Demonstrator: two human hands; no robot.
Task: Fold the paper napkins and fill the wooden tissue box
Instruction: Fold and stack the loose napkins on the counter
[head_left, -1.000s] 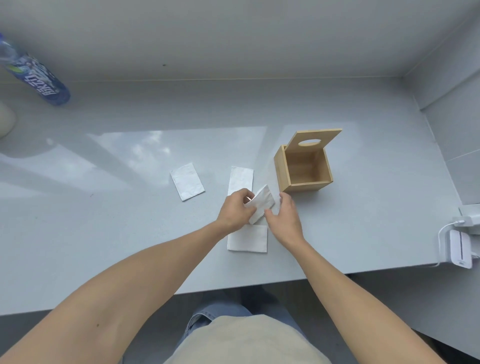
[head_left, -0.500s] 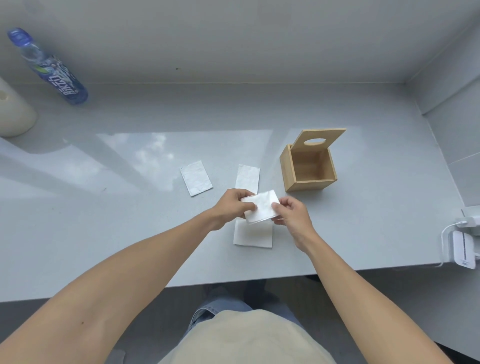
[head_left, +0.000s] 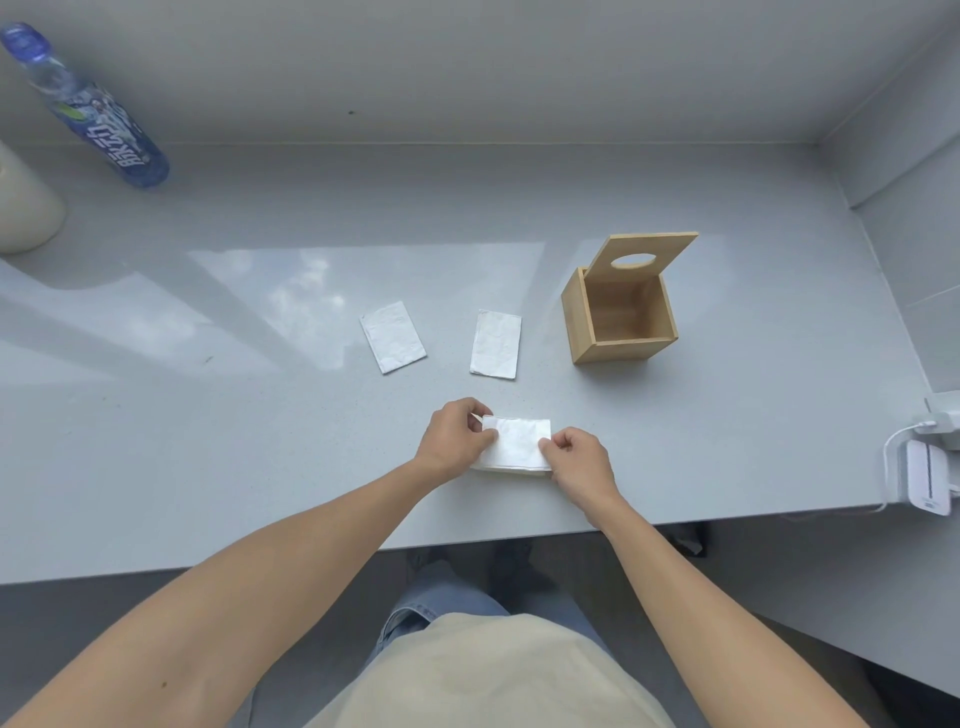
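Note:
A white paper napkin lies folded near the counter's front edge, on top of another napkin whose edge shows below it. My left hand pinches its left side and my right hand pinches its right side. Two folded napkins lie farther back, one at centre and one to its left. The wooden tissue box stands to the right, empty inside, with its lid tilted up and back, an oval hole in it.
A blue-labelled plastic bottle stands at the far left by the wall, with a cream round object beside it. A white charger with cable sits at the right edge. The grey counter meets walls at the back and right.
The napkin held tilted in the air near the box has come down toward me and now lies flat over the lower napkin, both hands still on it.

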